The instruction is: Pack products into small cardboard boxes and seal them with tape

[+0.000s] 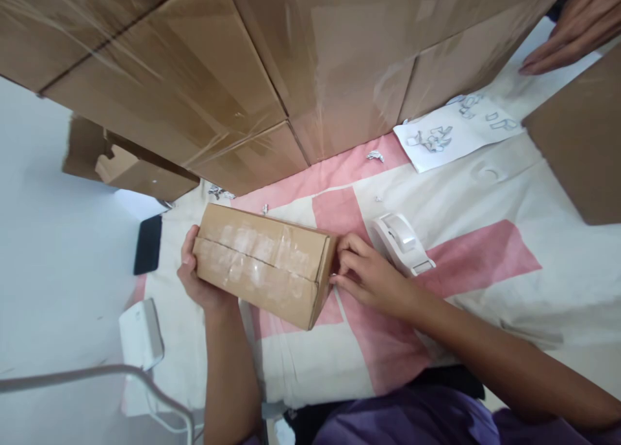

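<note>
A brown cardboard box [262,257] with strips of clear tape along its seam is held up, tilted, over the cloth. My left hand [204,280] grips its left end, fingers wrapped round the far edge. At the opposite end, my right hand [363,270] has its fingers curled against the end face; the fingertips are partly hidden, and I cannot make out what they pinch, if anything. A white tape dispenser [402,243] with a roll of clear tape lies just beyond my right hand.
Large plastic-wrapped cartons [339,57] wall off the back. An opened box [140,173], a black phone [148,244] and a white device [141,334] lie left. A paper with drawings [456,138], another carton [582,134] and another person's hand [577,31] are right. Foil scraps [375,156] dot the cloth.
</note>
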Demonstrator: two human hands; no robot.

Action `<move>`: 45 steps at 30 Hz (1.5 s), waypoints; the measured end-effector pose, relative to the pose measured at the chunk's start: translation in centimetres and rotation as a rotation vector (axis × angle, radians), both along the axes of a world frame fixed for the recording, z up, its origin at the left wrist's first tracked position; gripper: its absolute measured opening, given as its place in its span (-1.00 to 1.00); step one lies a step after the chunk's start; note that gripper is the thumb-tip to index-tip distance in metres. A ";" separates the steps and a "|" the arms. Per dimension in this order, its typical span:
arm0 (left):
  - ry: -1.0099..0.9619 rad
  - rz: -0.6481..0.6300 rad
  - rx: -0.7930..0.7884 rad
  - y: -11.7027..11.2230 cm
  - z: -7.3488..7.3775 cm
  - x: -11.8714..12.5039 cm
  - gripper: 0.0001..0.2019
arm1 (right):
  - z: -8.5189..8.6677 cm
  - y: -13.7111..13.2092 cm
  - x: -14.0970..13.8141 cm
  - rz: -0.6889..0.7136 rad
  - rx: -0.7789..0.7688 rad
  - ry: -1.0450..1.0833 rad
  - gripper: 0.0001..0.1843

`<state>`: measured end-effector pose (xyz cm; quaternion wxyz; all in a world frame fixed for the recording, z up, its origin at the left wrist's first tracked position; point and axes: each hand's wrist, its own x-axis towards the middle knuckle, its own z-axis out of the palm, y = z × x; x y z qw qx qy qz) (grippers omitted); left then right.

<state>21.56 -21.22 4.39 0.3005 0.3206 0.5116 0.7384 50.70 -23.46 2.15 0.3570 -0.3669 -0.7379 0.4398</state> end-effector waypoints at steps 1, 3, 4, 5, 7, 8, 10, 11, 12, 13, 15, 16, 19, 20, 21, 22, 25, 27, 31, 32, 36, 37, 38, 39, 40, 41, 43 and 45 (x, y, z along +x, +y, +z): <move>-0.013 -0.002 -0.005 -0.1 0.0 0.0 -0.60 | -0.2 0.0 0.0 -0.044 -0.015 -0.015 -0.68; -0.046 -0.007 -0.028 -0.1 0.2 0.0 -0.61 | -0.5 -0.1 -0.2 -0.127 -0.040 -0.047 -0.44; -0.062 -0.011 -0.047 -0.2 0.2 0.0 -0.61 | -0.5 -0.2 -0.3 -0.140 -0.052 -0.062 -0.23; -0.074 -0.010 -0.065 -0.2 0.3 0.0 -0.61 | -0.5 -0.3 -0.4 -0.126 -0.062 -0.074 -0.04; -0.087 0.008 -0.088 -0.1 0.5 0.0 -0.61 | -0.4 -0.5 -0.7 -0.051 -0.086 -0.088 0.07; -0.088 0.014 -0.096 0.0 0.6 0.1 -0.61 | -0.3 -0.7 -0.8 -0.018 -0.099 -0.090 0.03; -0.078 0.023 -0.102 0.0 0.8 0.2 -0.61 | -0.2 -0.8 -0.8 0.007 -0.123 -0.076 -0.03; -0.071 0.024 -0.100 0.1 0.8 0.3 -0.62 | -0.2 -0.7 -0.8 0.008 -0.133 -0.060 -0.03; -0.064 0.026 -0.099 0.0 0.9 0.3 -0.62 | -0.1 -0.7 -0.7 0.011 -0.141 -0.045 -0.01; -0.057 0.032 -0.097 0.0 0.9 0.4 -0.63 | -0.1 -0.5 -0.6 0.021 -0.147 -0.032 0.01; -0.053 0.034 -0.096 -0.1 0.9 0.4 -0.62 | -0.1 -0.2 -0.3 0.053 -0.155 -0.015 0.03; -0.053 0.028 -0.096 -0.1 0.8 0.4 -0.62 | -0.1 -0.1 -0.2 0.071 -0.159 -0.010 0.04; -0.043 0.015 -0.099 -0.1 0.7 0.2 -0.60 | -0.1 0.1 0.0 0.093 -0.173 0.003 0.00; -0.036 0.028 -0.098 -0.1 0.7 0.2 -0.60 | -0.2 0.1 -0.1 0.089 -0.177 0.007 -0.03; -0.028 0.045 -0.101 0.0 0.7 0.2 -0.59 | -0.2 0.1 -0.1 0.082 -0.179 0.010 -0.05; -0.024 0.064 -0.107 0.0 0.7 0.3 -0.59 | -0.3 0.0 -0.2 0.073 -0.178 0.012 -0.07; -0.048 0.079 -0.131 0.0 1.0 0.6 -0.57 | -0.4 0.0 -0.3 0.072 -0.168 0.013 -0.06; -0.075 0.077 -0.135 -0.1 1.1 0.7 -0.58 | -0.4 0.1 -0.3 0.081 -0.158 0.003 -0.05; -0.093 0.081 -0.120 -0.3 1.1 0.6 -0.59 | -0.2 0.1 0.0 0.097 -0.124 -0.044 -0.08; -0.096 0.081 -0.129 -0.2 1.2 0.6 -0.59 | -0.2 0.1 0.0 0.102 -0.116 -0.055 -0.09; -0.120 0.131 -0.203 -0.1 1.5 0.7 -0.59 | -0.2 0.1 0.0 0.109 -0.087 -0.090 -0.05; -0.115 0.145 -0.217 -0.1 1.6 0.7 -0.59 | -0.3 0.1 0.0 0.109 -0.079 -0.098 -0.04; -0.104 0.160 -0.224 0.0 1.7 0.7 -0.59 | -0.3 0.1 0.0 0.111 -0.071 -0.108 -0.03; -0.092 0.168 -0.231 0.0 1.7 0.7 -0.59 | -0.3 0.2 0.0 0.116 -0.065 -0.119 -0.03; -0.083 0.172 -0.235 0.0 1.8 0.6 -0.60 | -0.2 0.1 0.0 0.121 -0.061 -0.131 -0.01; -0.080 0.172 -0.238 0.0 1.8 0.5 -0.61 | -0.1 0.1 0.0 0.128 -0.058 -0.145 0.02; -0.083 0.158 -0.241 -0.1 1.7 0.3 -0.60 | 0.0 0.0 0.0 0.138 -0.055 -0.180 0.12; -0.088 0.150 -0.242 -0.2 1.6 0.2 -0.60 | 0.0 -0.1 0.0 0.124 -0.053 -0.214 0.18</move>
